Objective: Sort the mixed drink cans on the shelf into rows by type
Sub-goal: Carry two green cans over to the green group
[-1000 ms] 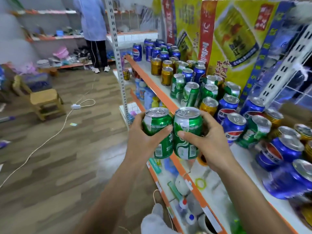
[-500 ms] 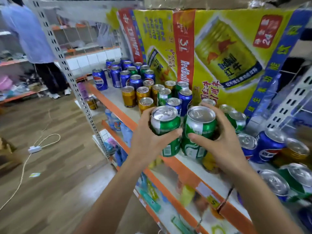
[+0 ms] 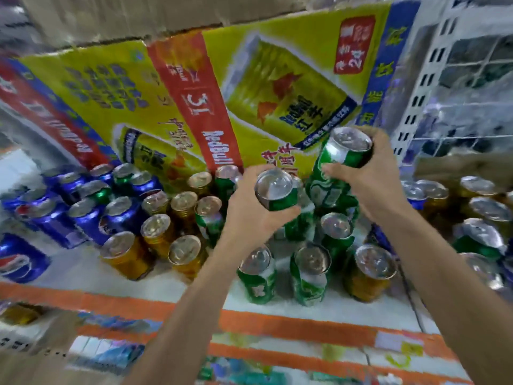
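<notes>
— what fills the left of the frame?
— blue cans (image 3: 86,218) crowd the left of the shelf (image 3: 138,302), with gold cans (image 3: 158,232) just to their right, all upright.
— and in the centre?
— the left hand (image 3: 249,215) is wrapped round a green can (image 3: 274,190), held tilted over the standing green cans (image 3: 311,273) at lower centre.
— further right?
— the right hand (image 3: 374,184) clasps a second green can (image 3: 333,154), tilted and higher in the frame, in front of the yellow carton (image 3: 277,87). mixed cans (image 3: 483,212) stand at the right edge.

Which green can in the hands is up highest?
The tilted green can in the right hand. It is held high in front of the yellow carton. The left hand holds the lower green can.
</notes>
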Demonstrator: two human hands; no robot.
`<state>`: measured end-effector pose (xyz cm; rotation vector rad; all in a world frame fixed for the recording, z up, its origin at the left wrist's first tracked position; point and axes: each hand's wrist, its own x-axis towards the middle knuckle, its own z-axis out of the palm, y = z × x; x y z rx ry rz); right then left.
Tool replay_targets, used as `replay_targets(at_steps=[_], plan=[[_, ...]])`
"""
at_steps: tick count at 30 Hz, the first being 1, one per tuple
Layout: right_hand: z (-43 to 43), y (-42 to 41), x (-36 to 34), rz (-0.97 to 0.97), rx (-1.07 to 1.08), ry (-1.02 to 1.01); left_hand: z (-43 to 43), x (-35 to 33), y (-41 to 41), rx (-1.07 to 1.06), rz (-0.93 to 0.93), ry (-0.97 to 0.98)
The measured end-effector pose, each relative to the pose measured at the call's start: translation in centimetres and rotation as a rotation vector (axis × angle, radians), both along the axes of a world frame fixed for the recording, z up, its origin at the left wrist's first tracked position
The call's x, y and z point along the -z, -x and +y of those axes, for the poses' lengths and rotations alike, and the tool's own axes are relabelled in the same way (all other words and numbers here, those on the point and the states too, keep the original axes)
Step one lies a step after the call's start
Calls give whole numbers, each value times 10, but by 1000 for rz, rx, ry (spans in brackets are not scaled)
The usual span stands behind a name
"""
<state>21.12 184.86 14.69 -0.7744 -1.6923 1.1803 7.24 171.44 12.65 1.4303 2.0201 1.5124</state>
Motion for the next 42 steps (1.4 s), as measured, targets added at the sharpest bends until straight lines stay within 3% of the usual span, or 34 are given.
replay_targets(at_steps=[7,15,20,30,36,42], plan=[[6,-3,-2,-210,20,-165,22,27,8,69,390,451],[15,-18,5,-378,146,-216,38,33,6,164,669,647],[16,-18,2,-561,71,-327,42,30,12,289,638,735],[22,-43,-7,-679,131,-355,40,19,12,405,580,799],[22,-44,0,-753,111,-366,46,7,8,407,687,799],[24,-37,3,-985,14,-379,57,1,8,249,558,575]])
